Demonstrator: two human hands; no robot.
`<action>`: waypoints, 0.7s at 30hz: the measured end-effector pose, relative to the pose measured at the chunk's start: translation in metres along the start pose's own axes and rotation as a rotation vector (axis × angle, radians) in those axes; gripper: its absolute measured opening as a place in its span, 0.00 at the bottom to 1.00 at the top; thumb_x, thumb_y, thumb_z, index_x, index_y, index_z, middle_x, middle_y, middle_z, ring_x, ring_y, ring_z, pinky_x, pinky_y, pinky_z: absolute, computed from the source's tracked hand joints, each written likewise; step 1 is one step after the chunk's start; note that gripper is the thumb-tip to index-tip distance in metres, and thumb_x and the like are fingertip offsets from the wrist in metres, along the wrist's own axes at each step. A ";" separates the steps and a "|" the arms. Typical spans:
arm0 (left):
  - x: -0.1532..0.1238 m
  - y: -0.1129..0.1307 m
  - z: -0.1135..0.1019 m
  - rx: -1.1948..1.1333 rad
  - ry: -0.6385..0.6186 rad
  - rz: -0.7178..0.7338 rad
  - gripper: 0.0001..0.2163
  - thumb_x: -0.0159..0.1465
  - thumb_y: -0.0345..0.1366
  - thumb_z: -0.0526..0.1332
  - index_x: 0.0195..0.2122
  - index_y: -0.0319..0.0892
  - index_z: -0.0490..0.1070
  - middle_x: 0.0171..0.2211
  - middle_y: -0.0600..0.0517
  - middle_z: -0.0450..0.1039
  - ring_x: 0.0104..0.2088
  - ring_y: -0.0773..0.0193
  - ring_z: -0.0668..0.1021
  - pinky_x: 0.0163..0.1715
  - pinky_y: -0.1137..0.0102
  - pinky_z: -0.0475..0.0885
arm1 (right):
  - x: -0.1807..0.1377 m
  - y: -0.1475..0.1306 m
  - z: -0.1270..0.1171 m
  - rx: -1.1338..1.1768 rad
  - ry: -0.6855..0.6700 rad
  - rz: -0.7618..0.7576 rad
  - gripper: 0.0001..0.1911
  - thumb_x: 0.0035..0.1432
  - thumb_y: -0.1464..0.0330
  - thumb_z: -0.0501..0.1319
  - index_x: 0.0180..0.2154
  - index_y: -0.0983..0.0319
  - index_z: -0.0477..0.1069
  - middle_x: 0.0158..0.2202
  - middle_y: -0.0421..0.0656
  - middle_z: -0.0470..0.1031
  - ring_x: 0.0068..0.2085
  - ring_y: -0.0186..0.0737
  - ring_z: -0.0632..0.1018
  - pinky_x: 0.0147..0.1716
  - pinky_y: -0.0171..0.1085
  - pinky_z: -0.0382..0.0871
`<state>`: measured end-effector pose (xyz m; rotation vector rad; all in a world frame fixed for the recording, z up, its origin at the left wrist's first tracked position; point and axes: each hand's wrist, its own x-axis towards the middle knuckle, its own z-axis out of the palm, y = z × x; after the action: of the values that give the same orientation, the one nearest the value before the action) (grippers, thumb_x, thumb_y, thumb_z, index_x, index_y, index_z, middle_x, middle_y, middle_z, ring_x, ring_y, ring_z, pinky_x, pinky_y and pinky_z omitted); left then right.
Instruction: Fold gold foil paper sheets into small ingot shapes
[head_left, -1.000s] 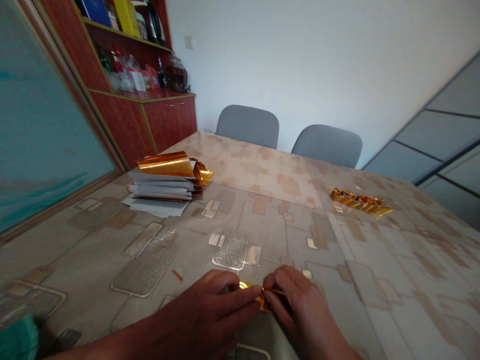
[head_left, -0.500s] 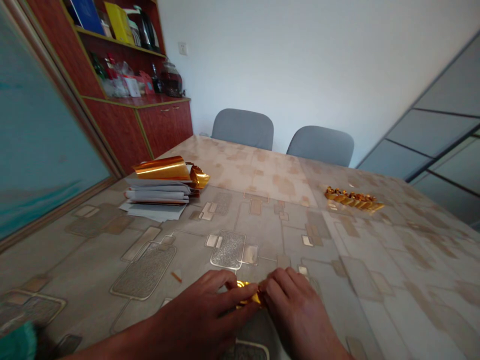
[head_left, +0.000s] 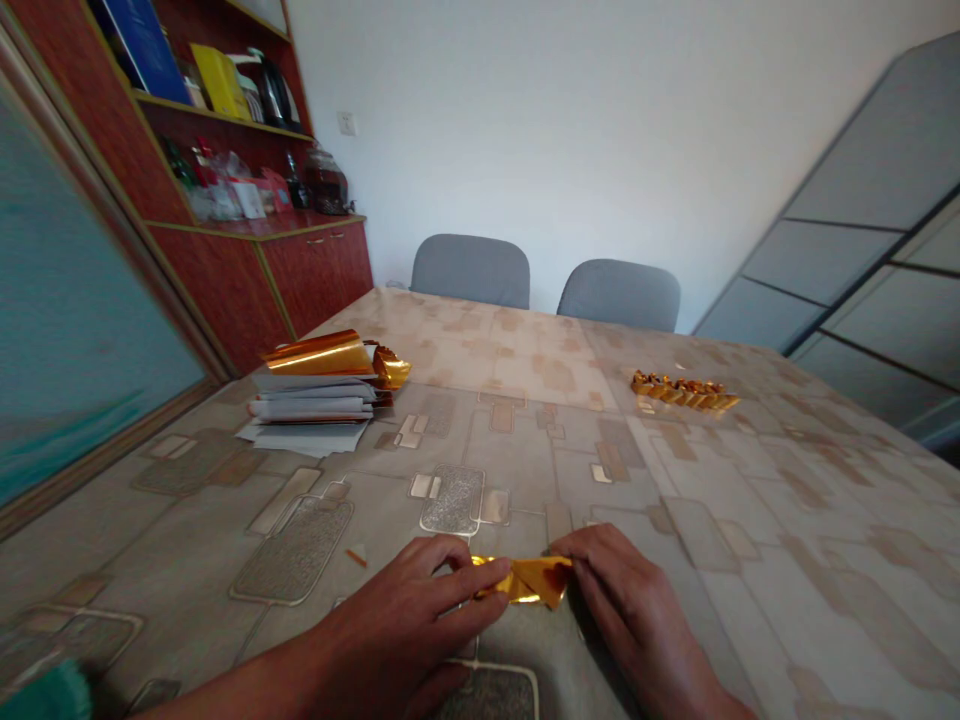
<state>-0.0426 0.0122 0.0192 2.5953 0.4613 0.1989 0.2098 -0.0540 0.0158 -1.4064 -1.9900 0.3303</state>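
While both bare hands work at the near edge of the table, a folded gold foil strip point(head_left: 521, 581) lies horizontally between them, in front of the person. The left hand point(head_left: 394, 612) is closed on the strip's left end, fingers extended across it; the thumb is hidden. The right hand point(head_left: 626, 595) grasps the right end with its fingertips, the fingers curving down behind the foil. Neither hand is clenched. Whether the strip touches the patterned table cover point(head_left: 757, 560) cannot be determined.

The foil is judged very light, thin and slick, holding a crease readily but liable to dent or tear. Its flat ends appear the soundest holding points, taken between finger pads, clear of the crumpled middle.

Further along the table, a curled gold foil sheet point(head_left: 319, 355) rests on a stack of paper point(head_left: 311, 410). A row of small folded gold pieces point(head_left: 684, 391) lies toward the right. A small orange scrap point(head_left: 356, 557) lies near the left hand.
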 end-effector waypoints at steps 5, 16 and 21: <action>0.001 0.000 0.003 0.020 0.042 0.025 0.30 0.60 0.24 0.61 0.62 0.51 0.63 0.61 0.51 0.70 0.56 0.52 0.70 0.57 0.56 0.68 | -0.015 -0.005 0.015 -0.276 -0.142 -0.216 0.19 0.68 0.68 0.59 0.59 0.66 0.71 0.57 0.52 0.78 0.55 0.51 0.78 0.55 0.46 0.75; 0.001 -0.001 -0.009 0.031 0.014 0.057 0.27 0.64 0.29 0.64 0.63 0.53 0.63 0.59 0.52 0.72 0.53 0.53 0.72 0.54 0.59 0.70 | -0.038 0.015 0.011 -0.450 -0.311 -0.372 0.54 0.65 0.47 0.60 0.73 0.62 0.29 0.70 0.52 0.59 0.68 0.49 0.65 0.62 0.45 0.68; 0.000 -0.004 -0.009 0.060 0.001 0.076 0.30 0.63 0.30 0.65 0.65 0.50 0.61 0.63 0.51 0.70 0.55 0.52 0.71 0.55 0.57 0.69 | -0.037 0.015 0.012 -0.409 -0.358 -0.335 0.52 0.61 0.47 0.65 0.74 0.58 0.40 0.71 0.52 0.57 0.69 0.51 0.63 0.64 0.47 0.65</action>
<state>-0.0458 0.0195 0.0248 2.6735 0.3743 0.2156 0.2197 -0.0794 -0.0151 -1.2776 -2.6583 0.0196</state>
